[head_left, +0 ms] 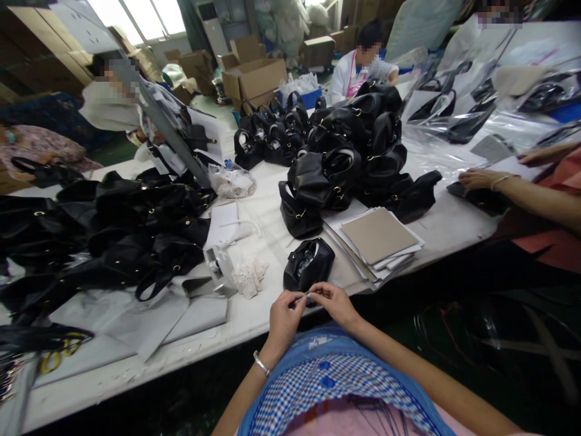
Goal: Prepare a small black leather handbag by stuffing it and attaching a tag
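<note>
Close to my body at the table's front edge, my left hand (287, 310) and my right hand (334, 301) meet fingertip to fingertip. Both are closed in a pinch around something small, with a bluish-grey bit showing between the fingers; its kind is too small to make out. Right behind the fingers sits a small black handbag (308, 264), its top open and pale filling visible inside. Whether the pinched bit is joined to this bag I cannot tell.
Black handbags (327, 172) are heaped beyond, more bags (149, 224) at left. A cardboard stack (379, 233) lies right of the small bag, tags (249, 275) and a dispenser (219, 266) left. A grey post (167, 127) rises at left; a co-worker's hand (483, 180) works at right.
</note>
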Demonstrator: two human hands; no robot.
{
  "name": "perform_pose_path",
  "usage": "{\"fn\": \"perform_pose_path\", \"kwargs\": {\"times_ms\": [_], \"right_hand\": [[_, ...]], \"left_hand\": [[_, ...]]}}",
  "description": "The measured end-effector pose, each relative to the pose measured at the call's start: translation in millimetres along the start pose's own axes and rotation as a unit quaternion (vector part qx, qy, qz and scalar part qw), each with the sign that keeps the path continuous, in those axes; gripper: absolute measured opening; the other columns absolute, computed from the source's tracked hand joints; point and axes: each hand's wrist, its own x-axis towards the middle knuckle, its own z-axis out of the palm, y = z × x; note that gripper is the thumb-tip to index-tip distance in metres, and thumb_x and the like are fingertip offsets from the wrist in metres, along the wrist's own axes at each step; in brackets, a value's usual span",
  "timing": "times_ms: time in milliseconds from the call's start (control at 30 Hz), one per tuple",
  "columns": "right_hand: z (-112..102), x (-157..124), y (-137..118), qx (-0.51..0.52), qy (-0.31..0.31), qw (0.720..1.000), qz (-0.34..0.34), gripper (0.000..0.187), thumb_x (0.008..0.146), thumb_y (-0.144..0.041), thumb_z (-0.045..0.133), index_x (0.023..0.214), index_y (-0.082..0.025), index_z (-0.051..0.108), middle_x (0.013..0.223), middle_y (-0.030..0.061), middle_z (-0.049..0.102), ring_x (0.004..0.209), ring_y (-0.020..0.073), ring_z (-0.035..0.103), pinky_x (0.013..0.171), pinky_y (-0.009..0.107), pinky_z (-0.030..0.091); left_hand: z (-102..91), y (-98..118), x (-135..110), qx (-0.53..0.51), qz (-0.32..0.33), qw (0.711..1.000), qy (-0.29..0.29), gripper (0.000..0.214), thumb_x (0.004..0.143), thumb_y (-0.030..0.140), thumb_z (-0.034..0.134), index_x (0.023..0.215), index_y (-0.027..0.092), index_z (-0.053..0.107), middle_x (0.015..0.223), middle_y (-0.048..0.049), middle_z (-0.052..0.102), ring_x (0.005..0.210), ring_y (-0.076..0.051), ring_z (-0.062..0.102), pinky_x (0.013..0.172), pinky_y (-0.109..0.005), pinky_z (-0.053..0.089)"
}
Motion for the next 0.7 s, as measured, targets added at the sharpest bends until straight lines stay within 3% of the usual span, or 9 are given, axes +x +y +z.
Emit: {"fn": "perform_pose_path", "kwargs": {"times_ms": [233,367,500,567,700], "right_hand": [[2,1,-4,-0.049,0.001,0.999,-0.023,0.022,0.077,-0.035,0.067,0.086,-0.016,0.068,0.078,0.0016,0.067,0.075,0.0143,0.061,0.071,0.025,0.048],[6,-2,-10,-0.139,0.042,0.987,-0.065,0.016,0.08,-0.031,0.064,0.085,-0.017,0.069,0.081,0.0022,0.068,0.077,0.0149,0.062,0.072,0.026,0.048],[8,-4,-17,-0.272,0.053,0.947,-0.161,0.012,0.085,-0.025,0.058,0.085,-0.021,0.069,0.084,0.0025,0.068,0.081,0.0155,0.061,0.075,0.027,0.046],[8,-3,-19,-0.317,0.042,0.927,-0.197,0.014,0.086,-0.022,0.055,0.085,-0.021,0.069,0.084,0.0035,0.068,0.084,0.0165,0.06,0.077,0.029,0.045],[10,-2,-19,-0.344,0.047,0.912,-0.218,0.016,0.086,-0.018,0.054,0.084,-0.02,0.07,0.084,0.0047,0.069,0.083,0.0164,0.061,0.078,0.028,0.046]], "left_hand": [[-0.1,-1,2,0.007,-0.003,1.0,-0.003,0.023,0.084,0.038,0.059,0.086,0.02,0.073,0.078,-0.0031,0.065,0.073,-0.015,0.057,0.067,-0.027,0.042],[3.0,-1,2,-0.061,-0.064,0.996,-0.008,0.029,0.082,0.042,0.059,0.09,0.018,0.074,0.084,-0.0063,0.068,0.077,-0.018,0.059,0.073,-0.03,0.046],[5.0,2,0,-0.24,-0.192,0.95,-0.049,0.041,0.076,0.046,0.062,0.101,0.015,0.072,0.083,-0.0058,0.067,0.074,-0.016,0.057,0.074,-0.03,0.05],[4.8,5,0,-0.3,-0.225,0.925,-0.061,0.043,0.072,0.045,0.064,0.102,0.015,0.072,0.079,-0.0038,0.065,0.073,-0.014,0.057,0.075,-0.03,0.051],[4.0,5,-1,-0.295,-0.246,0.922,-0.054,0.044,0.063,0.044,0.068,0.096,0.016,0.074,0.078,-0.0044,0.068,0.072,-0.016,0.06,0.08,-0.035,0.053]]}}
